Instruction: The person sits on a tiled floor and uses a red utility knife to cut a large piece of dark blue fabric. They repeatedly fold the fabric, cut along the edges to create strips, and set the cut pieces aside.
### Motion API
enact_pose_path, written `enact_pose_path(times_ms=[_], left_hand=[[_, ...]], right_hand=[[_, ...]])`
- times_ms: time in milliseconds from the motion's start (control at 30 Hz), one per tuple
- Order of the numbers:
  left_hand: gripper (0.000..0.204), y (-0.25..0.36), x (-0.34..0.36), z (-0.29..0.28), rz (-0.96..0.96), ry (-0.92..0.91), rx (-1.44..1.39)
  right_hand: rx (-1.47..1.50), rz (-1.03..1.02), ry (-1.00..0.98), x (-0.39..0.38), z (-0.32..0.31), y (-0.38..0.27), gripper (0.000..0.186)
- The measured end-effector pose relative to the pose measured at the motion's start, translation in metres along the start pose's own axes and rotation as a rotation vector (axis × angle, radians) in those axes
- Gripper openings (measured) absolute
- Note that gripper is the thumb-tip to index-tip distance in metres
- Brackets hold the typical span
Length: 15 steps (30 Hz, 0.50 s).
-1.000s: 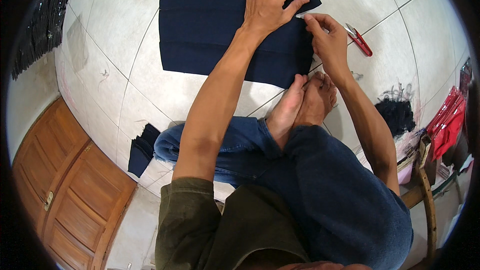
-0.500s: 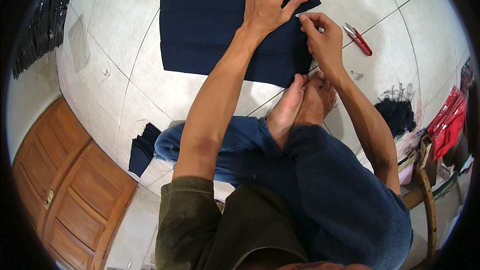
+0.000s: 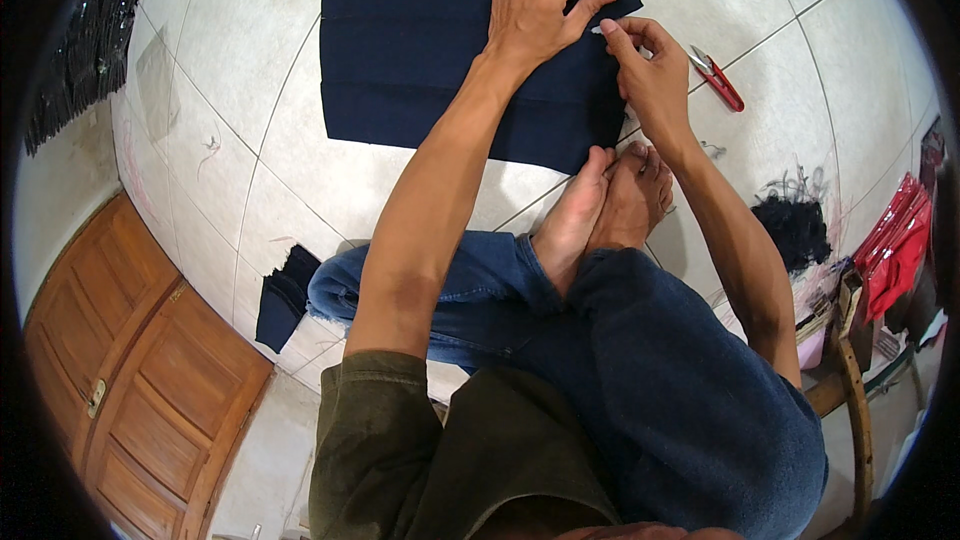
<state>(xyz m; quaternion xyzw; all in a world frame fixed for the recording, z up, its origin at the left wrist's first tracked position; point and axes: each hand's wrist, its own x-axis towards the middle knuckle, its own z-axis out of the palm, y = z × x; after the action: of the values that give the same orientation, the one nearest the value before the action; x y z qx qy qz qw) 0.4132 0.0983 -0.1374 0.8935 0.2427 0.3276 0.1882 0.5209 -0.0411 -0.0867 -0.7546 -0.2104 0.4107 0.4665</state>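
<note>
A dark navy piece of cloth (image 3: 420, 70) lies spread on the tiled floor, with faint lines across it and a raised flap at its right edge. My left hand (image 3: 535, 10) rests on the upper right part with curled fingers, holding the cloth beside the flap. My right hand (image 3: 645, 65) is at that edge, thumb and forefinger closed on a small white thing (image 3: 597, 30), too small to make out. Red-handled thread snips (image 3: 720, 80) lie just right of my right hand. My bare feet (image 3: 595, 210) are at the cloth's lower right corner.
Wooden double doors (image 3: 130, 370) are at lower left, near a small navy scrap pile (image 3: 280, 305). A black frayed tangle (image 3: 790, 235) lies at right, beside red glossy material (image 3: 890, 240) and a wooden frame (image 3: 855, 380). Dark shiny fringed strips (image 3: 80, 50) hang at upper left.
My right hand has moved slightly up and to the left along the cloth's edge from a second ago. My left hand and the cloth stay almost still.
</note>
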Motion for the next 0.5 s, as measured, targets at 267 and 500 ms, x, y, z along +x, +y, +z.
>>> enact_pose_path(times_ms=[267,500], left_hand=[[0.029,0.000,-0.001,0.000,-0.010,0.001,-0.016],[0.029,0.002,0.001,0.000,-0.011,-0.004,-0.030]], right_hand=[[0.101,0.063,0.069,-0.006,-0.002,0.008,0.028],[0.088,-0.046,0.050,0.007,-0.004,0.007,0.029]])
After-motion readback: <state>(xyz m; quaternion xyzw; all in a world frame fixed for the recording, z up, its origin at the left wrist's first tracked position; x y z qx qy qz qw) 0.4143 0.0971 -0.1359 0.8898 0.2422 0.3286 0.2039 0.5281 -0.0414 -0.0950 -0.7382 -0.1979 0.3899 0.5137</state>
